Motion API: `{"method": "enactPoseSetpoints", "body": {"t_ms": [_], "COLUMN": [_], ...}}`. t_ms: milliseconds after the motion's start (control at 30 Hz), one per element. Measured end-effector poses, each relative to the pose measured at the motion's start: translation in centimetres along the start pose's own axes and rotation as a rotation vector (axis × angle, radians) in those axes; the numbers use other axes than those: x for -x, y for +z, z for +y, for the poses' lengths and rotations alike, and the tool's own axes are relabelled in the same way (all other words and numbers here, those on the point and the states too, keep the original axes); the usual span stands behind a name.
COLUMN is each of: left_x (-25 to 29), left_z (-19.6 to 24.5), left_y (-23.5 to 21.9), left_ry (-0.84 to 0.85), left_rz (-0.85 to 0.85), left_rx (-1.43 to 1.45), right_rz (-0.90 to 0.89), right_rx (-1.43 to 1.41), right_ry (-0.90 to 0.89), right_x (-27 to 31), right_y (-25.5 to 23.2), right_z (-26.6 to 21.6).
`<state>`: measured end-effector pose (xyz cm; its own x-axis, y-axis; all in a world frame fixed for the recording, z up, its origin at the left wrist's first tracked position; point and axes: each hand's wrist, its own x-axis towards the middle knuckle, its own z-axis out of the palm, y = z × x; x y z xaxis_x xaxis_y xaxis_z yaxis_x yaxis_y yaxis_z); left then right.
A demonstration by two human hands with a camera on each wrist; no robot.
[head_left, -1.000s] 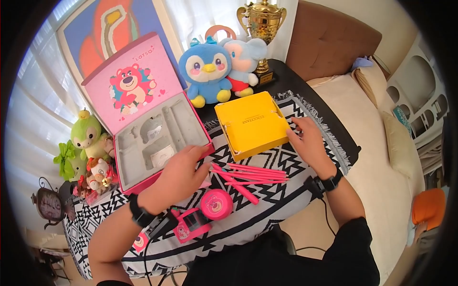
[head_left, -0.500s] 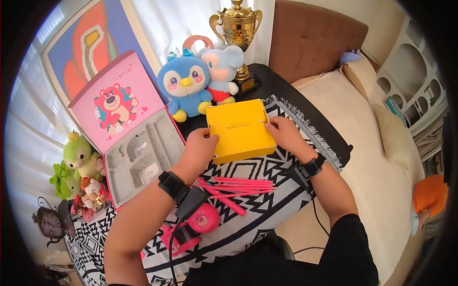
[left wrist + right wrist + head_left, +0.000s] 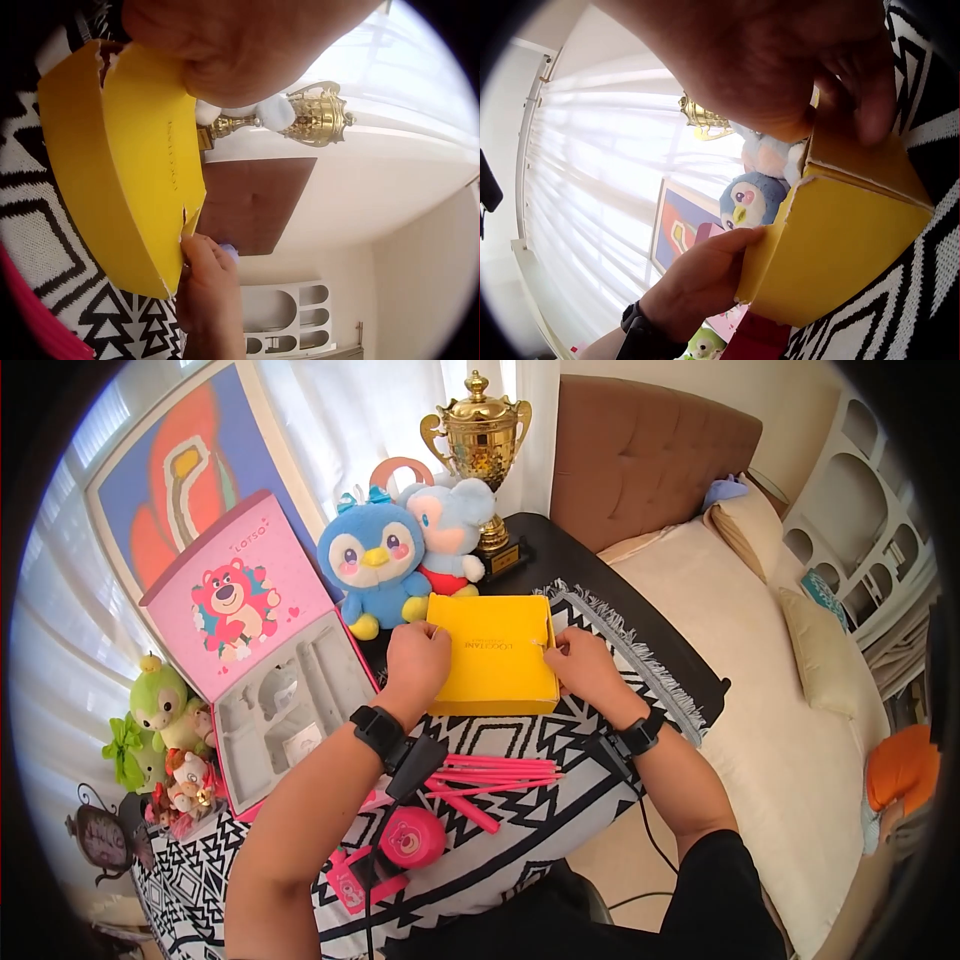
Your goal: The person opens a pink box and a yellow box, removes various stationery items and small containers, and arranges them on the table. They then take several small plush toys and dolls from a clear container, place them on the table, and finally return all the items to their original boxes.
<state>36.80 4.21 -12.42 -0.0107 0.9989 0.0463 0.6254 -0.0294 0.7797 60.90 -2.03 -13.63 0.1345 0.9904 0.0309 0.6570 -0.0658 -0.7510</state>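
A yellow cardboard box (image 3: 492, 658) with dark lettering on its lid and torn, worn edges sits on the patterned cloth. My left hand (image 3: 417, 662) grips its left side, fingers curled at the lid's edge. In the right wrist view the left thumb lies along the top edge of the box (image 3: 840, 247). On the opposite side my right hand (image 3: 588, 666) pinches the lid's edge beside a torn spot, which shows in the left wrist view near the right hand's fingertips (image 3: 199, 251). The lid is on the box.
To the left stands an open pink case (image 3: 290, 700) with a grey moulded tray. Several pink pencils (image 3: 495, 772), a round pink tin (image 3: 413, 838) and a pink item with a dark window (image 3: 365, 880) lie in front. Plush toys (image 3: 375, 560) and a gold trophy (image 3: 478, 450) stand behind.
My left hand has moved from beside the pink case to the box's left side. The right hand has shifted along the box's right side and now pinches its edge. The head view has shifted too.
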Motion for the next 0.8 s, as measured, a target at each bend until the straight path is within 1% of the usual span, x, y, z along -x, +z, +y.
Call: {"method": "enactPoseSetpoints", "body": {"t_ms": [67,133,167,200,233,267,300,333,367,433,533,567,667,700,800], "left_x": [-0.2,-1.0,-1.4,-1.8,-2.2,-2.0,-1.8,-1.4,-1.3,-1.0,-1.6,-1.8,-2.4,-2.6,-2.9], "left_z": [0.2,-0.4,-0.6,-0.8,-1.1,-0.7,-0.4,-0.1,-0.1,0.1,-0.2,-0.4,-0.8,-1.2,-1.7], "left_y": [-0.1,0.0,0.3,0.7,1.1,1.1,0.9,0.8,0.8,1.0,0.1,-0.3,-1.4,-1.4,-1.2], "left_ry": [-0.016,0.068,0.073,0.031,-0.012,-0.008,0.068,0.144,0.148,0.212,0.223,0.241,0.263,0.294,0.311], "left_rz": [-0.025,-0.012,-0.009,0.037,0.08,0.079,0.086,0.092,0.091,0.062,0.063,0.076,0.068,0.07,0.077], "left_rx": [-0.005,0.135,0.134,0.128,0.124,0.127,-0.042,-0.213,-0.211,-0.354,-0.326,-0.335,-0.326,-0.332,-0.327], "right_rz": [-0.007,-0.008,-0.018,-0.027,-0.024,0.016,0.056,0.06,0.076,0.093,0.103,0.085,0.113,0.109,0.161], "right_rx": [-0.085,-0.096,-0.113,-0.129,-0.126,-0.042,0.041,0.042,0.103,0.181,0.247,0.236,0.238,0.24,0.292], "right_ry": [0.07,0.039,0.064,0.091,0.088,-0.011,-0.107,-0.106,-0.117,-0.145,-0.092,-0.05,-0.009,-0.008,0.063], "right_x": [0.4,0.0,0.0,-0.1,-0.4,-0.8,-1.0,-1.0,-0.8,-0.6,-0.3,0.4,1.5,1.9,3.5], "right_y": [-0.4,-0.2,-0.1,-0.1,0.2,0.7,0.9,1.0,0.8,0.5,-0.4,-1.6,-3.7,-4.3,-6.3], "right_z": [-1.0,-0.5,-0.7,-0.7,-0.1,0.5,1.0,1.5,1.0,1.0,2.0,1.3,3.7,4.1,4.9]}}
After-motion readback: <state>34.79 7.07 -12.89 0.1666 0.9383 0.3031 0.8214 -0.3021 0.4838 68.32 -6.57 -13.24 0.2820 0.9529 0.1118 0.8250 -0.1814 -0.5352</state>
